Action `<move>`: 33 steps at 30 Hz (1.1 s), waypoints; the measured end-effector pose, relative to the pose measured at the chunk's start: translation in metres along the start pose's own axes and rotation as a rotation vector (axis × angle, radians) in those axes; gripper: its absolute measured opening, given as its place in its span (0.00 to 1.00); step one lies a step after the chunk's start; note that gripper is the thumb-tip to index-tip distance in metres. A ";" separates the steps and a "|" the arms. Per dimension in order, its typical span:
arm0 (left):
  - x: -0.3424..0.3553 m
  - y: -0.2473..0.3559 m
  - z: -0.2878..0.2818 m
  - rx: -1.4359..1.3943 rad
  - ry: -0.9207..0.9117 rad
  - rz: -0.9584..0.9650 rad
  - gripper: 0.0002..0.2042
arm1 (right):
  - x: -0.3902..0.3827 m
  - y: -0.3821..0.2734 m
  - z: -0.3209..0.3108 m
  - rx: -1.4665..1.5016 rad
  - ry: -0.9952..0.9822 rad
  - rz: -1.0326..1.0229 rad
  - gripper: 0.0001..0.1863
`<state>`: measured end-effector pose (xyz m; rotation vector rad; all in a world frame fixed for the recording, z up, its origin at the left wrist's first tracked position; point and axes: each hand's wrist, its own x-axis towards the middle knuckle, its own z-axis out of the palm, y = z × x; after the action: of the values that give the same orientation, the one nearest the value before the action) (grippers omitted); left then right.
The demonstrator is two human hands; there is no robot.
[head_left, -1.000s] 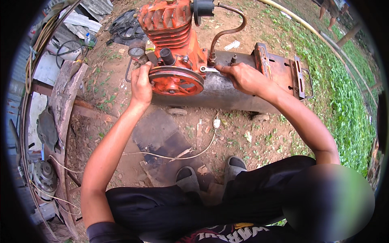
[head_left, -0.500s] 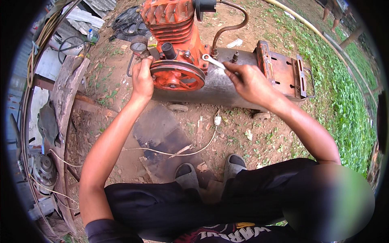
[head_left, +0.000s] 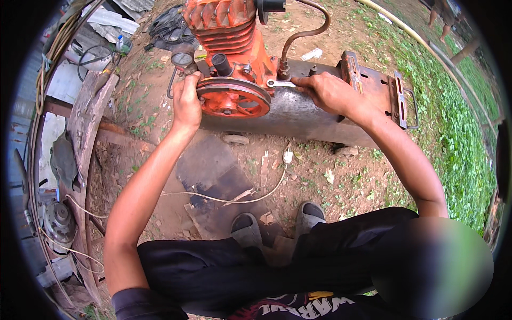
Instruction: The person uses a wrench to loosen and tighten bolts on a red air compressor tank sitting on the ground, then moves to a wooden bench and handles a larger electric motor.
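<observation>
An orange air compressor pump [head_left: 226,40] with a finned cylinder stands on a grey tank [head_left: 288,109]. On its near side is an orange pulley wheel [head_left: 234,101] with a grooved rim. My left hand [head_left: 186,102] is closed around the wheel's left edge, just below a round pressure gauge [head_left: 182,58]; its fingertips are partly hidden. In my closed right hand [head_left: 330,92] is a silver wrench [head_left: 282,84], lying nearly level above the tank. The wrench's ring end is at the lower right of the pump's base, next to the wheel; whether it sits around a bolt I cannot tell.
A curved copper-brown pipe [head_left: 290,45] rises behind the wrench. A slotted metal mount [head_left: 373,88] tops the tank's right part. A pale cable [head_left: 234,201] with a white plug crosses the dirt before my feet. Planks [head_left: 88,117] stand left. Another person's legs show far right.
My right hand has turned the wrench from a slant to nearly level and brought its ring end down to the pump's base. My left hand stays on the wheel.
</observation>
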<state>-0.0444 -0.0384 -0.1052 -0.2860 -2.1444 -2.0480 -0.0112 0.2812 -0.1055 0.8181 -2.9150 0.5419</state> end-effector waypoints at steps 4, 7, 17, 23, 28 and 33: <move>0.000 -0.003 -0.001 0.035 0.029 0.053 0.21 | -0.005 -0.018 0.003 -0.021 -0.019 0.074 0.17; 0.001 -0.007 -0.005 0.065 0.043 0.057 0.22 | -0.017 -0.058 0.026 0.239 0.048 0.238 0.18; -0.001 -0.006 -0.009 0.065 0.013 -0.014 0.21 | -0.020 -0.090 -0.017 0.355 0.046 0.387 0.17; 0.001 0.000 0.002 0.024 0.040 -0.022 0.21 | -0.013 -0.025 -0.013 0.061 0.097 0.071 0.14; -0.001 0.003 0.000 0.027 0.028 -0.060 0.21 | -0.009 -0.012 -0.003 0.047 0.067 0.027 0.16; 0.001 -0.008 -0.011 0.027 -0.014 -0.080 0.17 | -0.004 -0.006 -0.003 -0.113 -0.064 0.045 0.20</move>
<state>-0.0481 -0.0502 -0.1123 -0.2151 -2.2242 -2.0631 -0.0050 0.2798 -0.1018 0.7714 -2.9962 0.3568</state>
